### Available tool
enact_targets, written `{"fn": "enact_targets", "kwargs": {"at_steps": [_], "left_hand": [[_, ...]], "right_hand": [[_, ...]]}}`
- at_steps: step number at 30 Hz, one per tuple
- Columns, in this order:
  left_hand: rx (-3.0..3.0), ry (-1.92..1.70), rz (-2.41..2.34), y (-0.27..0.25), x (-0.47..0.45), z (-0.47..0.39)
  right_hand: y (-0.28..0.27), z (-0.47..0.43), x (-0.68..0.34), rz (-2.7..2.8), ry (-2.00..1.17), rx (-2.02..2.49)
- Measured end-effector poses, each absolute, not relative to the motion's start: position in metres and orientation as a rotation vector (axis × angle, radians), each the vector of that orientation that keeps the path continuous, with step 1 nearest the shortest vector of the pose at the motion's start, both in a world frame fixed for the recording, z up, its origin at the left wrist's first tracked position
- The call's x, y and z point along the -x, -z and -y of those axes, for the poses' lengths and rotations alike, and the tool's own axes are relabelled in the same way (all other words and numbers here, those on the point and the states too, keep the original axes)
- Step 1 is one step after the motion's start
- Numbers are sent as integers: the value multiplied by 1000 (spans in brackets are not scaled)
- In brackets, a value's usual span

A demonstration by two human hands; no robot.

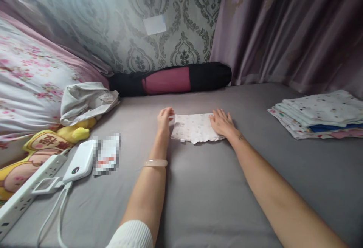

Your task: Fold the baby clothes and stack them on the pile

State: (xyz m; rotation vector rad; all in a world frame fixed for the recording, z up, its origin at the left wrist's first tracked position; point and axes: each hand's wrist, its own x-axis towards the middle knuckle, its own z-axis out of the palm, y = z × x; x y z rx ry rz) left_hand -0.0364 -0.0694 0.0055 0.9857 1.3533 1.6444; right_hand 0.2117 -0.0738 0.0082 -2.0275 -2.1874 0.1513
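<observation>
On the grey-sheeted bed [198,195], one black-and-maroon rolled mat [170,79] lies along the wall. One stack of folded patterned cloths [317,113] sits at the right. One yellow plush toy [42,146] carries red characters, too small to read. One white power strip [22,199] and one white power bank [81,161] lie at the left. The small white spotted folded cloth [194,127] lies mid-bed; the left hand [164,118] touches its left edge with fingers loosely curled, and the right hand [222,123] presses flat on it with fingers spread.

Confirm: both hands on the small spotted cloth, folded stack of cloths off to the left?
Not quite. The left hand and right hand are on the spotted cloth, but the head view shows the folded stack to the right.
</observation>
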Motion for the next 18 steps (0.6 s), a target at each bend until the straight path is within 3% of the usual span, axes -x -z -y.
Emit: {"fn": "enact_targets", "kwargs": {"at_steps": [4,9,14,18], "left_hand": [[-2078,-1070,-1727,2,7,80],[-2389,-377,-1919,6,-12,95],[-2403,-293,-1952,5,-11,97],[-2414,-439,-1923,5,-13,96]], "right_hand": [[-7,78,-204,2210,-160,2020],[1,77,-205,2224,-146,2047],[5,74,-208,2232,-128,2036],[-2,78,-201,2237,-89,1994]]}}
